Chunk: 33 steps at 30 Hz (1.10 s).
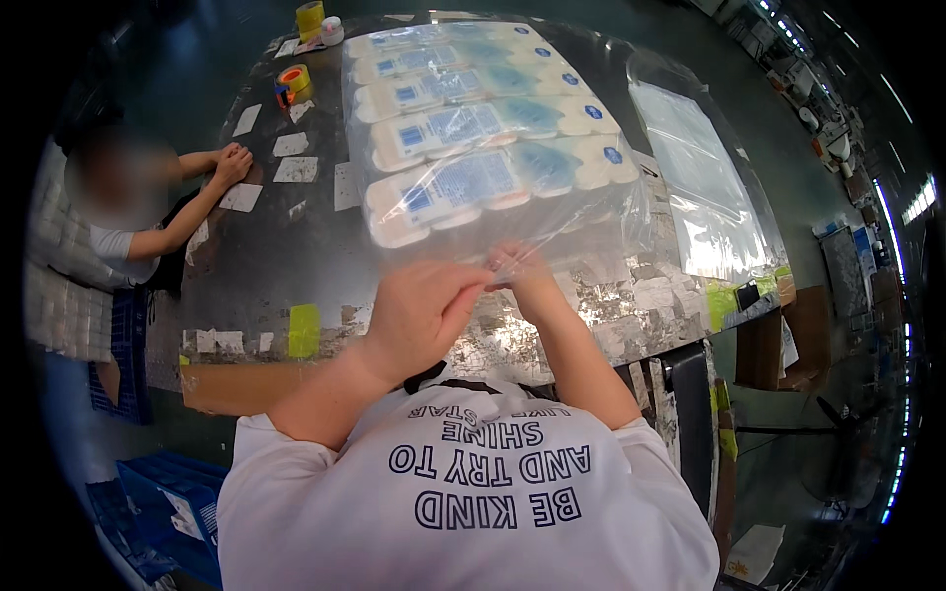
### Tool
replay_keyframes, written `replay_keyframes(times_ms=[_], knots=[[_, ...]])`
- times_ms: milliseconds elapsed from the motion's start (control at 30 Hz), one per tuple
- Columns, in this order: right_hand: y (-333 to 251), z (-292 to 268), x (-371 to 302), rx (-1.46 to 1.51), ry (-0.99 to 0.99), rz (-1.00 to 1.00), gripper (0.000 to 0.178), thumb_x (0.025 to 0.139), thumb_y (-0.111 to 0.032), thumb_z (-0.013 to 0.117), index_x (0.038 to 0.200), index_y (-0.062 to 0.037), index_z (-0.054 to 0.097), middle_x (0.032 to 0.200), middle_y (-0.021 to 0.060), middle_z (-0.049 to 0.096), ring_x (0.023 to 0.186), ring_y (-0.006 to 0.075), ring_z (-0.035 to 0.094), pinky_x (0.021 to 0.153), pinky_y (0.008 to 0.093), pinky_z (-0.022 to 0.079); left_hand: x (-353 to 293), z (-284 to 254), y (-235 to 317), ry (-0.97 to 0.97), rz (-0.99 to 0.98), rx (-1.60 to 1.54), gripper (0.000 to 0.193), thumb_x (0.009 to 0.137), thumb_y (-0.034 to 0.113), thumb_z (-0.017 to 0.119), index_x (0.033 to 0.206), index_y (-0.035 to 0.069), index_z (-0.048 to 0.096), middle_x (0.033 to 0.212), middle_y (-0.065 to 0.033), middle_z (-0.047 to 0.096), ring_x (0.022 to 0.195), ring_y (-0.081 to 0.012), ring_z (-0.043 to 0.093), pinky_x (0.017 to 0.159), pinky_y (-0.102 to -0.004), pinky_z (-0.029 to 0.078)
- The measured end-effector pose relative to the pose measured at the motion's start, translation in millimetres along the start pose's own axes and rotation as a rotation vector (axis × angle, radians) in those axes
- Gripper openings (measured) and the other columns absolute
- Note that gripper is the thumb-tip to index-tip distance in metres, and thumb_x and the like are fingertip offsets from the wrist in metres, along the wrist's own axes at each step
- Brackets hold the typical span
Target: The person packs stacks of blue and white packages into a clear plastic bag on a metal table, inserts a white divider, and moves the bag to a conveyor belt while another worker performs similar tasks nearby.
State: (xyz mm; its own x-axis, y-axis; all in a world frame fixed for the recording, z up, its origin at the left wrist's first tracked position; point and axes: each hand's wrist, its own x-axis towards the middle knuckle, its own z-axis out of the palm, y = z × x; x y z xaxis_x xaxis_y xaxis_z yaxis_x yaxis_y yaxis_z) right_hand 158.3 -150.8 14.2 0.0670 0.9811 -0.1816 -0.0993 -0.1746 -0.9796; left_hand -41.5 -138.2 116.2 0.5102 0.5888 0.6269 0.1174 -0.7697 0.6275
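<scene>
Before me on the table lies a clear plastic bag (591,212) around several rows of white packs (463,192) with blue print. Its loose near end gathers toward me. My left hand (419,313) pinches this gathered film between thumb and fingers. Close beside it, my right hand (520,271) grips the film too, its fingertips partly behind the plastic. Both hands nearly meet just in front of the nearest row of packs.
Flat clear bags (705,177) lie stacked at the table's right. A tape dispenser (292,81) and yellow tape rolls (309,18) stand at the far left. A co-worker's clasped hands (234,163) rest on the left edge. An open cardboard box (813,340) is at right.
</scene>
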Motion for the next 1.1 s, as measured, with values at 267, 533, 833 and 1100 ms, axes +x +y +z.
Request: replay_keyframes(times_ms=[267, 533, 833, 1100], knots=[[21, -46, 14, -0.021, 0.084, -0.334, 0.052, 0.087, -0.01, 0.062, 0.136, -0.0066, 0.043, 0.118, 0.0089, 0.058, 0.113, 0.0189, 0.053, 0.097, 0.0346, 0.042, -58, 15, -17, -0.195, -0.017, 0.144, 0.025, 0.076, 0.007, 0.07, 0.1, 0.008, 0.067, 0.09, -0.0093, 0.065, 0.083, -0.029, 0.062, 0.071, -0.037, 0.049], [44, -260, -21, -0.325, 1.206, -0.278, 0.065, 0.087, -0.012, 0.065, 0.143, -0.0035, 0.033, 0.135, 0.0186, 0.043, 0.119, 0.024, 0.047, 0.103, 0.0362, 0.037, -103, 11, -70, 0.349, -0.523, 0.484, 0.03, 0.082, 0.008, 0.064, 0.112, 0.006, 0.062, 0.101, -0.0114, 0.061, 0.103, -0.025, 0.055, 0.09, -0.0345, 0.044], [86, -285, 72, 0.017, 0.42, -0.211, 0.008, 0.091, -0.015, 0.053, 0.096, -0.0098, 0.057, 0.082, 0.0006, 0.059, 0.07, 0.0103, 0.055, 0.056, 0.0218, 0.041, -108, 37, -97, 0.703, -0.93, -0.539, 0.023, 0.1, 0.024, 0.049, 0.089, 0.006, 0.057, 0.073, 0.0036, 0.048, 0.066, -0.0063, 0.041, 0.06, -0.0229, 0.036], [63, -180, 3, -0.444, -0.05, -0.552, 0.007, 0.081, -0.016, 0.062, 0.082, -0.0137, 0.055, 0.063, -0.0031, 0.048, 0.049, 0.015, 0.047, 0.045, 0.0323, 0.039, -147, 19, -56, 0.929, -1.004, -0.424, 0.025, 0.097, 0.024, 0.05, 0.076, 0.01, 0.05, 0.059, 0.0046, 0.035, 0.052, -0.0064, 0.033, 0.048, -0.0247, 0.025]])
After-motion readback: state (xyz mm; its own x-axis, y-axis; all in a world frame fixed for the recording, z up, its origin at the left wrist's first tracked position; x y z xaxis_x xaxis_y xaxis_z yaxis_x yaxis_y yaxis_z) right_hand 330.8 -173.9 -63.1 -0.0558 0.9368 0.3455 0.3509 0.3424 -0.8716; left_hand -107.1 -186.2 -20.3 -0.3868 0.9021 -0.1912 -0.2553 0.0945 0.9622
